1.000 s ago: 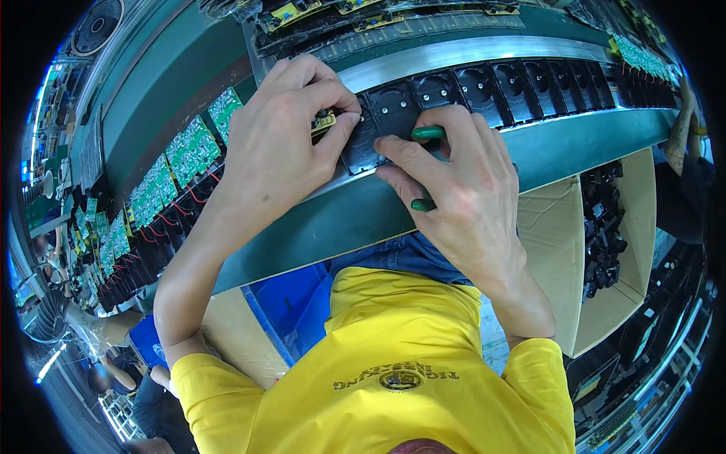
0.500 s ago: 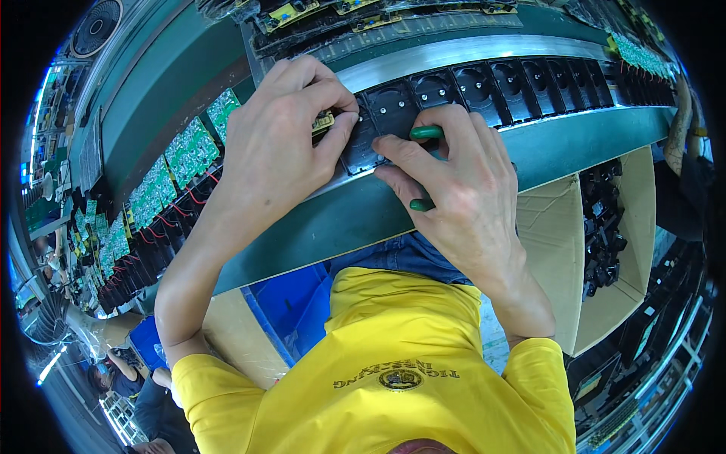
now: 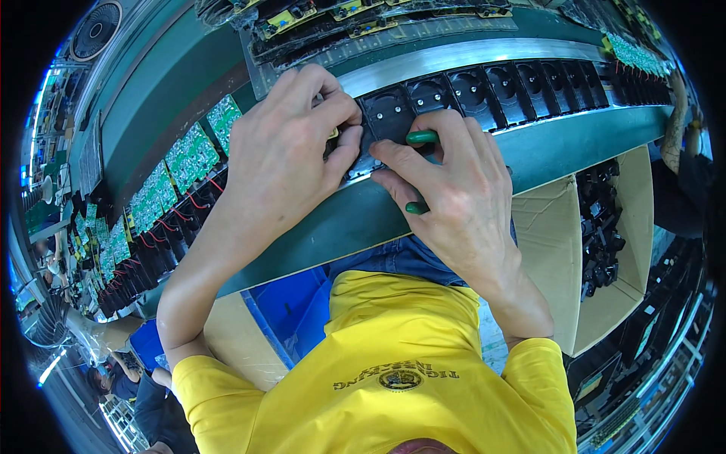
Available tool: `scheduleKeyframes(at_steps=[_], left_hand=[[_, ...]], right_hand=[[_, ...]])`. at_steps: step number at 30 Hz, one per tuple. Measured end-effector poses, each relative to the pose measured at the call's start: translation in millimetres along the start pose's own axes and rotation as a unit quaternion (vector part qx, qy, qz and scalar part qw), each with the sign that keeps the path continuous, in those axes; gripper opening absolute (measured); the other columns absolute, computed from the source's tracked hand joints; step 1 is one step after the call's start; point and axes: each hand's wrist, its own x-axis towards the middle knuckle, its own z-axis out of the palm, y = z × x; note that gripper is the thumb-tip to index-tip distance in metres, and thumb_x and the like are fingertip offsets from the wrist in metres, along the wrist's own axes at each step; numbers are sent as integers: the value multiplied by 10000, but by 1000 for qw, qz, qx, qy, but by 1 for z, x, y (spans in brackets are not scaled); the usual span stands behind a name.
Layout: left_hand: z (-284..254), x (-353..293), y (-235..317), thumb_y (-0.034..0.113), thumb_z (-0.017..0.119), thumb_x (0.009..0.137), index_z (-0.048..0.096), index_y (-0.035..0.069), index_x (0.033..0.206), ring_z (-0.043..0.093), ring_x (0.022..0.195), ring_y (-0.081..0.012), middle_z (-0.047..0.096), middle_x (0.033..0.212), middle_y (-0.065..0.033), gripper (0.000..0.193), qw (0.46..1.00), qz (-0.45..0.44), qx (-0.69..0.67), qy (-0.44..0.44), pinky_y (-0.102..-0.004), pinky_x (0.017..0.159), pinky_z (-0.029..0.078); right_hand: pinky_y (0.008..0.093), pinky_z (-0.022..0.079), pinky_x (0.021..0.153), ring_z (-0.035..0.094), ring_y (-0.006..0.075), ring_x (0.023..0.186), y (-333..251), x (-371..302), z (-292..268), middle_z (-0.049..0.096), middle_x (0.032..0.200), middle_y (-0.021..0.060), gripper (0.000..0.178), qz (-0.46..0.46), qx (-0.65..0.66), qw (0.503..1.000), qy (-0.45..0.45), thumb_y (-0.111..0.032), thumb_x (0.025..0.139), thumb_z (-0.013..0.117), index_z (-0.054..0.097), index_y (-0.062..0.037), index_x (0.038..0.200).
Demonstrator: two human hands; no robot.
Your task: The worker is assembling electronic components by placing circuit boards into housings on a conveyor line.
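Both my hands work over a row of black plastic housings [image 3: 389, 106] set along a metal rail. My left hand [image 3: 291, 144] is closed at the left end of the row, thumb and fingers pinched around a small yellow circuit board [image 3: 333, 133], mostly hidden by the fingers. Beside it, my right hand [image 3: 457, 178] is closed on a tool with two green handles [image 3: 422, 137]; its working end is hidden, so its exact kind does not show. The right thumb and index fingertips meet at the lower edge of a black housing. Small shiny round metal spots show in several housings.
Green circuit boards [image 3: 193, 155] with red wires line the bench at left. More boards [image 3: 639, 57] stand at far right. A rack with yellow boards [image 3: 370, 26] lies beyond the rail. An open cardboard box [image 3: 548, 227] of black parts and a blue bin [image 3: 287, 310] sit below the bench.
My left hand has shifted slightly nearer and turned a little, covering more of the small yellow board. The right hand has moved slightly left and nearer, still gripping the green-handled tool.
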Motion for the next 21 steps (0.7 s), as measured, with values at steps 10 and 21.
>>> scheduleKeyframes(at_steps=[10,21], left_hand=[[2,0,-1,95,842,923,782,77,944,663,971,-230,670,1138,-30,66,1000,-5,21,-4,-352,739,569],[13,1,4,96,829,909,735,94,935,632,987,-257,652,1144,-41,98,999,-22,34,21,-354,808,564]], right_hand=[[375,553,857,605,246,955,-3,5,-1,654,1211,55,266,-3,4,1000,-4,-150,875,948,900,-166,1136],[401,538,855,605,267,960,-10,7,-7,649,1212,70,280,-8,19,1000,-5,-60,861,928,876,-112,1131]])
